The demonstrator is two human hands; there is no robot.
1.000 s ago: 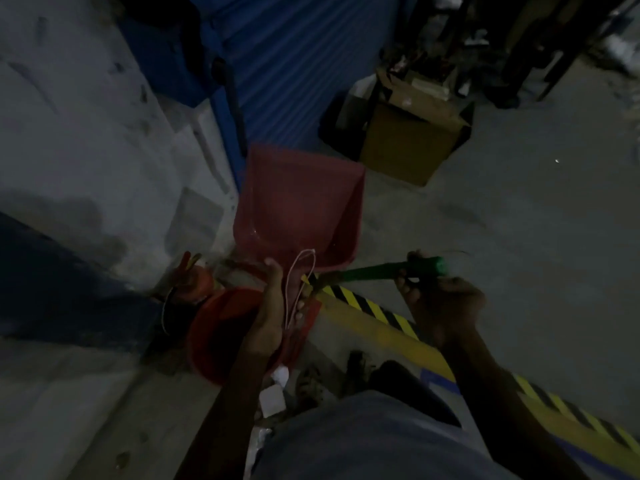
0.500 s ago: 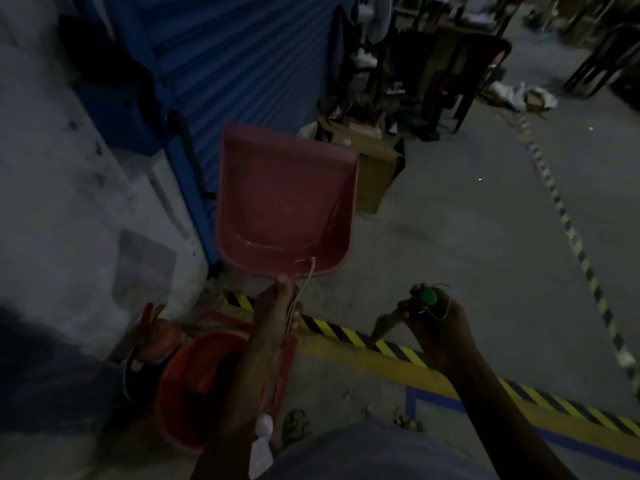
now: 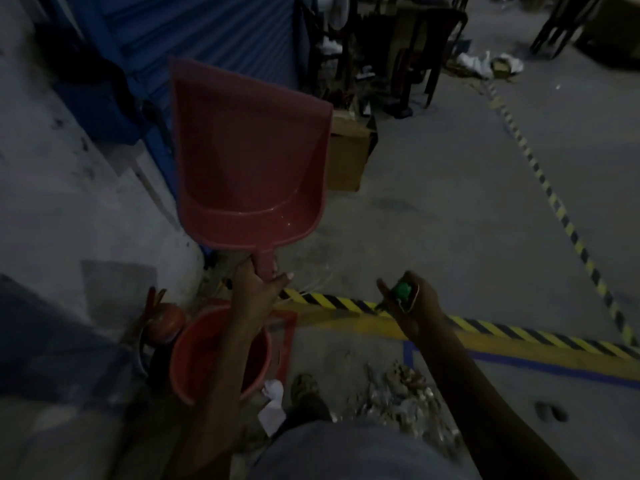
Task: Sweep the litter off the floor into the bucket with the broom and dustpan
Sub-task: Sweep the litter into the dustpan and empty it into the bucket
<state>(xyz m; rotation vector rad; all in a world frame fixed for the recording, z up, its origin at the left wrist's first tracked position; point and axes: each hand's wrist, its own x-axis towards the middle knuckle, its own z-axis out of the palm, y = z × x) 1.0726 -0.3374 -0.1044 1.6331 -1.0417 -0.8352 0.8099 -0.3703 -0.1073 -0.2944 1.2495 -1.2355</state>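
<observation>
Left hand (image 3: 258,289) is wrapped round the handle of the red dustpan (image 3: 247,161), pan held up in front, tipped open toward the camera. Bucket (image 3: 194,355) sits on the floor right under that forearm. Litter (image 3: 401,393) is piled by the feet. Right hand (image 3: 410,306) grips the green broom (image 3: 401,291) end, off right of the dustpan.

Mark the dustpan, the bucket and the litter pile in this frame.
red dustpan (image 3: 249,161), head view, middle of the pan's inner face.
orange bucket (image 3: 180,355), head view, left rim.
litter pile (image 3: 405,393), head view, middle of the heap.
</observation>
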